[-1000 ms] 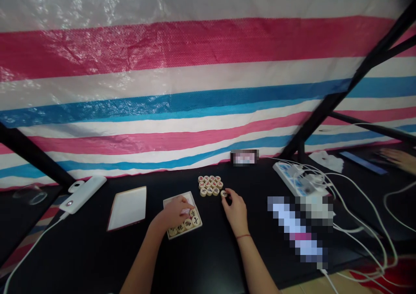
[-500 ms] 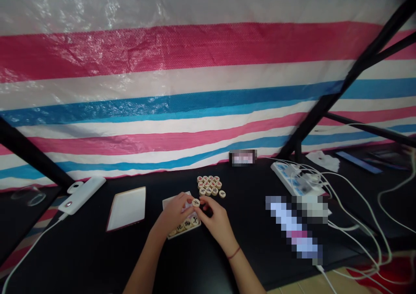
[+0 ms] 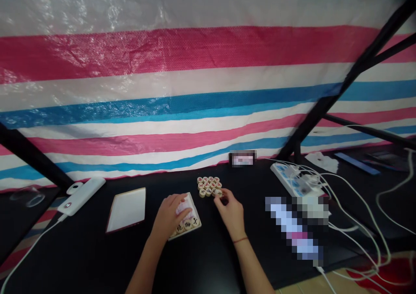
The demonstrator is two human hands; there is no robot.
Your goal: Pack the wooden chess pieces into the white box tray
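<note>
My left hand point(image 3: 169, 215) lies over a small white box point(image 3: 198, 216), fingers apart and reaching across it; it hides the box's left part. Round Chinese chess pieces point(image 3: 187, 225) with dark characters fill the near side of the box, beside a pale printed sheet or bag point(image 3: 183, 205). My right hand point(image 3: 233, 211) pinches one chess piece point(image 3: 219, 193) at the right end of the front row of a block of pieces point(image 3: 208, 184). The far rows carry red characters, the front row dark ones. Whether the pinched piece rests on another is unclear.
A white lid-like tray point(image 3: 127, 209) lies to the left. Beyond it are a white power strip point(image 3: 81, 196) and a clear cup point(image 3: 34, 196). On the right, another power strip point(image 3: 287, 179) trails white cables near a blurred-out object point(image 3: 294, 229). Striped sheeting point(image 3: 162, 146) hangs behind the black table.
My right hand has moved right and away from the box, carrying a chess piece to the block of pieces. My left hand has let go of that piece and settled over the box.
</note>
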